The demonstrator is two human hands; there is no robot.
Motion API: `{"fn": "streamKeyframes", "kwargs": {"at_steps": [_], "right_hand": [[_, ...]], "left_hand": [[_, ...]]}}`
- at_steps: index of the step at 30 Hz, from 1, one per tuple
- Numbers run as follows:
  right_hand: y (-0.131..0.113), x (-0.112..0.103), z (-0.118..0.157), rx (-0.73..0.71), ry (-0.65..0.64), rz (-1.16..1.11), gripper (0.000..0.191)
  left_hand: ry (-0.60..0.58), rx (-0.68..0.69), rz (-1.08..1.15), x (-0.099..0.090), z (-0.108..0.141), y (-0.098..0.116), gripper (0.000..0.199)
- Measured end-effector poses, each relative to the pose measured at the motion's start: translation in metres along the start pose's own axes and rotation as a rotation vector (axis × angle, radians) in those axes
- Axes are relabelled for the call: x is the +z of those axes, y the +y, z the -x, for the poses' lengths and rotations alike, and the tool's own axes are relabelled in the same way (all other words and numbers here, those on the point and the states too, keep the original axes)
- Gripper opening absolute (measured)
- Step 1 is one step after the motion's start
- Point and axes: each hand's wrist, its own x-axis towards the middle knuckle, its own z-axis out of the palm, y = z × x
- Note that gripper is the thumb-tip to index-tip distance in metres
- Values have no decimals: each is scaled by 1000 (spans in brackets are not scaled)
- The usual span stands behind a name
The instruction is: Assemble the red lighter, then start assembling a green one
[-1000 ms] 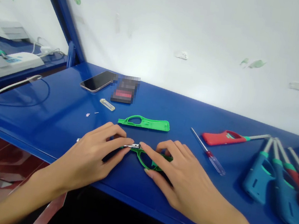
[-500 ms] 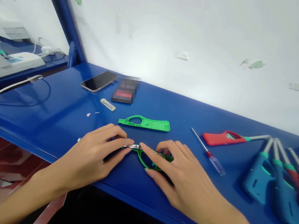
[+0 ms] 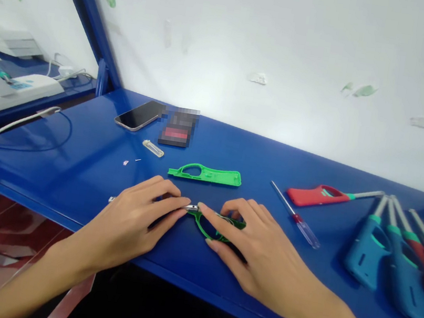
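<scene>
My left hand (image 3: 143, 215) pinches a silver metal tube (image 3: 192, 207) between thumb and fingers; its far end pokes out past the hand on the left. That tube meets the end of a green lighter housing half (image 3: 202, 226), which my right hand (image 3: 254, 237) grips by its upper and lower edges. Wires or small inner parts show faintly inside this half, mostly covered by my fingers. Just behind the hands lies the matching green housing half (image 3: 221, 177), its hollow inner side up.
A screwdriver (image 3: 295, 215) and a red lighter (image 3: 318, 196) lie to the right, beside several blue and red lighters (image 3: 369, 251). At the back left are a phone (image 3: 141, 115), a blurred dark box (image 3: 178, 127) and a small clear fuel tank (image 3: 153, 148). Tiny parts (image 3: 126, 163) lie nearby.
The silver tube and my left fingertips have shifted very slightly at the joint with the green half. Everything else stays where it was.
</scene>
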Motion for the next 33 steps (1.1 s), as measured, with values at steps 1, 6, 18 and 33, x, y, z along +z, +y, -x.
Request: {"fn": "streamKeyframes", "kwargs": {"at_steps": [1,6,18,33], "right_hand": [[0,0,0,-5,3,8,48],[-2,0,0,-1,19,31,45],[-1,-2,-1,8,-12,-17,43],[-3,-1,-1,62,-39,-60,37]], "left_hand": [[3,1,0,0,0,0,22],[10,-2,-2,0,-1,0,22],[-29,6,28,-2,0,0,23],[-42,-9,73,-2,-2,-2,24]]}}
